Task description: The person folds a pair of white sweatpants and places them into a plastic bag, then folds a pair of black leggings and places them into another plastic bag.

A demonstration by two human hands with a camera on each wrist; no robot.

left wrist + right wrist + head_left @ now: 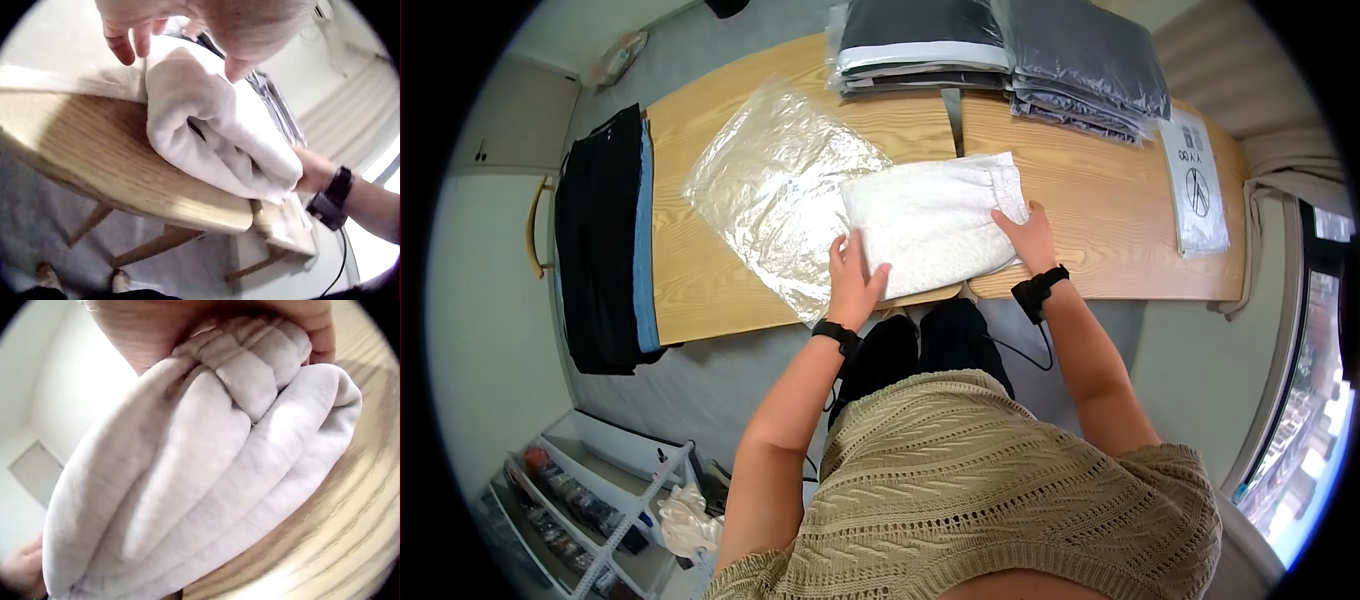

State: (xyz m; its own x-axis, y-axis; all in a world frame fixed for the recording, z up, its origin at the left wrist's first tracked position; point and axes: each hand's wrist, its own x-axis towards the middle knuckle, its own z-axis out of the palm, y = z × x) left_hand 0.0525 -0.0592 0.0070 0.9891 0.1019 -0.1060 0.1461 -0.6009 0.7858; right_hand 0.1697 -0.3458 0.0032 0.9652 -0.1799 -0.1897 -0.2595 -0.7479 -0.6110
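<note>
A folded white garment (pixel 930 225) with a gathered waistband lies near the table's front edge, its left end over a clear plastic bag (pixel 770 190). My left hand (pixel 855 285) is at its near left corner, fingers relaxed and spread; in the left wrist view the hand (pixel 206 22) hangs over the rolled layers of the garment (pixel 194 119). At the waistband end, my right hand (pixel 1030 240) grips the edge. The right wrist view has this hand (pixel 219 322) curled round the bunched waistband (pixel 250 369), fingertips partly hidden behind the cloth.
Stacks of bagged dark clothes (pixel 1090 60) stand at the table's back. Folded black and blue clothes (pixel 605 240) lie at the left end, and a printed plastic packet (pixel 1195 185) at the right. A gap divides the wooden table (pixel 1100 230). A white rack (pixel 600 490) stands lower left.
</note>
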